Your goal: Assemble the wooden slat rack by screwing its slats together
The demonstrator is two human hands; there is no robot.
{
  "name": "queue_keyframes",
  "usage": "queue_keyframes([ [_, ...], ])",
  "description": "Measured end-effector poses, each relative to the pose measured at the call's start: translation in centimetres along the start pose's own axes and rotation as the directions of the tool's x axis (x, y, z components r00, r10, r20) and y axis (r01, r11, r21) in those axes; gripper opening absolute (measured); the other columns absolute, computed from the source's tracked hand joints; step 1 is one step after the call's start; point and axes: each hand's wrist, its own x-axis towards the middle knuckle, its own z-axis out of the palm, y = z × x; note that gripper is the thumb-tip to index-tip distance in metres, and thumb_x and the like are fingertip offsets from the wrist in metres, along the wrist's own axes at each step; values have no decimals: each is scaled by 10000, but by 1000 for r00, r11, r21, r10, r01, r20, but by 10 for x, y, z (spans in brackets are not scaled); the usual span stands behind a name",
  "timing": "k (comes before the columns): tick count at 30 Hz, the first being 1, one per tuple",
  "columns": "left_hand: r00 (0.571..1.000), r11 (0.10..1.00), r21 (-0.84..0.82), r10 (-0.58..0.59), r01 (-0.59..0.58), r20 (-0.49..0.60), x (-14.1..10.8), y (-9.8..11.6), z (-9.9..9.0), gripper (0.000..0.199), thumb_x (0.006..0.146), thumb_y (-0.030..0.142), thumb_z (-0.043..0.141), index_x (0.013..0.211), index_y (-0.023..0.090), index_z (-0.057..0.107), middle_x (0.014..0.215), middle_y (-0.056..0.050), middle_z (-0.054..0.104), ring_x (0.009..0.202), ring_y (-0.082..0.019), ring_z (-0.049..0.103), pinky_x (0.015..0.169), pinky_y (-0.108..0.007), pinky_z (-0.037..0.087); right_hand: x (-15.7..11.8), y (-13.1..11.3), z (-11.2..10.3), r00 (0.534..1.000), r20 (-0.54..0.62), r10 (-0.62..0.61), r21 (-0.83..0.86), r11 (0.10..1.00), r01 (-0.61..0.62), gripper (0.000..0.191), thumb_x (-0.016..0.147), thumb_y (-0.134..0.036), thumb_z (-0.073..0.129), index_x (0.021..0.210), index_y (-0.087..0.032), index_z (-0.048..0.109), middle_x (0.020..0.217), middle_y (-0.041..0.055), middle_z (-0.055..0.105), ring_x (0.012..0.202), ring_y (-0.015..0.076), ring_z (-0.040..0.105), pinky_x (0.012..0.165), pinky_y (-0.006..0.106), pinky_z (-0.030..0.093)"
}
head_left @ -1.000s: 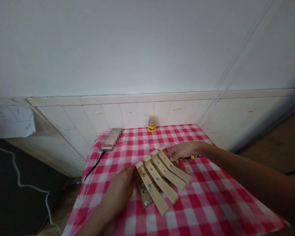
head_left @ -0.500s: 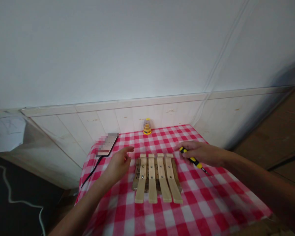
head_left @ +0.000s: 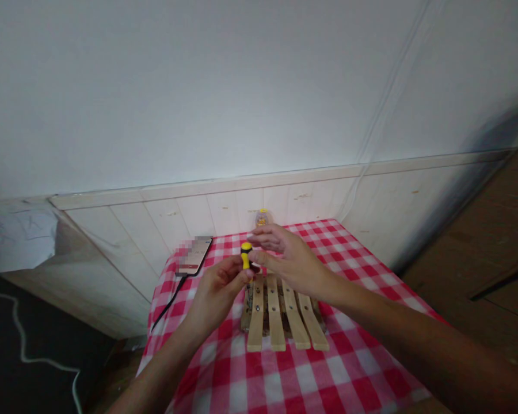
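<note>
A small yellow and black screwdriver [head_left: 246, 256] stands nearly upright above the far left of the wooden pieces, its handle end up and its tip hidden. My left hand [head_left: 218, 287] pinches the handle low down between thumb and fingers. From the right, my right hand [head_left: 291, 253] reaches across with its fingers stretched out and apart, the thumb at the handle's side. Below lie several pale, bent wooden pieces [head_left: 277, 330], side by side, with metal fittings in them. They rest on a brown, printed slab [head_left: 245, 323], mostly covered.
A red and white checked cloth [head_left: 250, 379] covers the table. At the back, a clear container with a yellow top [head_left: 262, 217] is partly behind my right hand. A phone [head_left: 197, 257] with a black cable [head_left: 168, 305] lies at the left, near the panelled wall [head_left: 190, 215].
My right hand has brought the screwdriver left over the wooden pieces and turned it handle up. My left hand has closed on its handle, while the right hand's fingers have opened.
</note>
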Motion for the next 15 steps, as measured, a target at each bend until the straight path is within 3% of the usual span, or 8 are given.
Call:
queue_keyframes([
  [3,990,999,-25,-45,42,-136,-4,-13,-11,444,737,530,886,945,169,734,918,-99,810,870,-249,763,810,-372,610,-20,26,-35,969,-231,-88,-187,981,45,398,919,-476,760,1210,-236,633,1290,134,742,1206,262,712,1113,522,533],
  [5,972,999,-34,-43,36,-231,-5,-22,-17,490,753,575,864,973,164,713,957,-107,810,852,-240,757,777,-365,609,-42,53,-58,931,-355,-81,-291,956,-27,444,916,-512,750,1238,-237,617,1322,159,722,1238,297,690,1118,573,518],
  [7,959,999,-36,-15,5,-284,-6,-33,-19,520,777,614,831,1004,164,702,964,-97,802,845,-226,747,769,-358,606,-65,81,-73,922,-387,-1,-328,935,-137,533,857,-552,794,1245,-233,613,1363,184,690,1258,337,671,1110,610,513],
  [11,935,998,-27,-61,55,-349,-8,-54,-17,597,729,689,826,971,162,684,914,-74,782,852,-220,738,809,-372,604,-92,116,-78,942,-288,175,-309,913,-265,537,856,-522,785,1281,-241,615,1279,157,707,1126,319,700,1006,580,569],
  [15,932,980,-101,-195,172,-304,-18,-70,-10,616,731,705,818,983,166,657,1007,-102,784,912,-252,761,792,-396,616,-85,120,-64,973,-128,190,-306,926,-221,356,926,-434,709,1219,-239,651,1190,124,723,1106,301,685,1014,536,547],
])
